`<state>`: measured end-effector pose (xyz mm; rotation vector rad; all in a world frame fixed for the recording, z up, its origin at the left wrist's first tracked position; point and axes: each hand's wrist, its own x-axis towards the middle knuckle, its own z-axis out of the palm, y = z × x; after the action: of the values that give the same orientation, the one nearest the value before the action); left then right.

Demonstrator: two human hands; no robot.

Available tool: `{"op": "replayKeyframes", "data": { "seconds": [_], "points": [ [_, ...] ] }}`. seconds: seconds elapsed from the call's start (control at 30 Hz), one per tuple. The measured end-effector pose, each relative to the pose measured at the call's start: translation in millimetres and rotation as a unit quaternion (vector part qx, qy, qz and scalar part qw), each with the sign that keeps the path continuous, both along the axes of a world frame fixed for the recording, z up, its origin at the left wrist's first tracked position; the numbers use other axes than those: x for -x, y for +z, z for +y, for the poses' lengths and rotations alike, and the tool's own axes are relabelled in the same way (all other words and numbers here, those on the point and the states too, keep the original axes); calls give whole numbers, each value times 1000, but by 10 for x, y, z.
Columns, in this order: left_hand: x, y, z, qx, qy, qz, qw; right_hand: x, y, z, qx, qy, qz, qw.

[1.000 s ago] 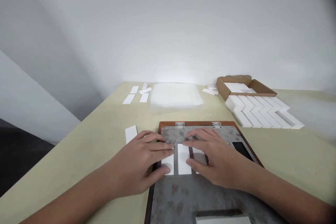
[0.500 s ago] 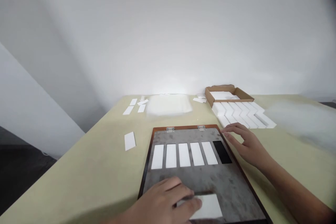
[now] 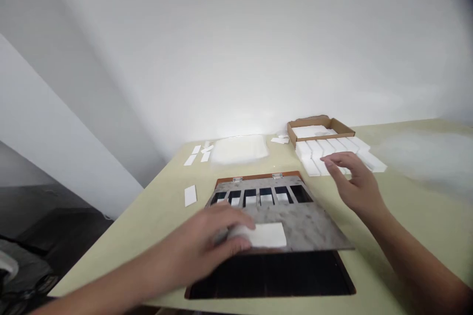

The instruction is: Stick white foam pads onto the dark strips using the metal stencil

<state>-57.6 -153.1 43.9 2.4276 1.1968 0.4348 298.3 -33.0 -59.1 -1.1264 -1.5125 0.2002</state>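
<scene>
My left hand (image 3: 218, 241) is closed, with thumb and fingers around the left end of a white rectangular block (image 3: 268, 235) on the hinged metal plate (image 3: 306, 229). The plate is tilted up, its near edge off the dark base (image 3: 273, 275), and its far edge is at the hinges. Inside several of the plate's slots, white pieces (image 3: 266, 200) show lower down; the rightmost slot looks dark. Thumb and fingers apart, my right hand (image 3: 354, 182) hovers in the air right of the plate, in front of the stacked white blocks (image 3: 310, 150). It holds nothing visible.
An open cardboard box (image 3: 321, 130) with white sheets stands behind the stacked blocks. One white piece (image 3: 190, 196) lies left of the plate; several more (image 3: 196, 149) lie farther back. Blurred pale patches cover parts of the table (image 3: 148, 236). A wall (image 3: 236, 59) borders the back.
My left hand has raised the near edge of the metal plate, uncovering the dark base. My right hand has moved off the plate's far right corner, to the right.
</scene>
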Motion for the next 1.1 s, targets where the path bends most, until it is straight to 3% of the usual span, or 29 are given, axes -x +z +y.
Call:
{"op": "replayKeyframes", "data": {
  "seconds": [0.13, 0.23, 0.33, 0.47, 0.57, 0.73, 0.9, 1.0, 1.1],
  "points": [
    [12, 784, 656, 109, 1, 43, 993, -52, 24, 1, -23, -41, 33, 998],
    [21, 1226, 1276, 147, 17, 87, 985, 39, -32, -16, -26, -20, 13, 999],
    [9, 1481, 1824, 162, 21, 123, 979, 199, -136, -54, -11, 29, -42, 999],
    [-7, 1571, 2280, 139, 14, 150, 979, 346, -277, -92, 19, 80, -114, 990],
    [1, 1474, 2390, 68, 14, 144, 987, 358, -349, -91, 41, 91, -149, 984],
    [-11, 1072, 2395, -91, 13, 118, 989, 330, -381, -93, 76, 86, -188, 975],
    [76, 642, 2355, -274, 12, 35, 961, 390, -156, -98, 97, 68, -212, 970],
    [314, 247, 1996, -364, -9, -44, 930, 591, 174, -127, 111, 64, -213, 969],
    [619, -265, 1332, -381, -124, -72, 913, 985, 526, -215, 146, 100, -227, 958]
  ]
}}
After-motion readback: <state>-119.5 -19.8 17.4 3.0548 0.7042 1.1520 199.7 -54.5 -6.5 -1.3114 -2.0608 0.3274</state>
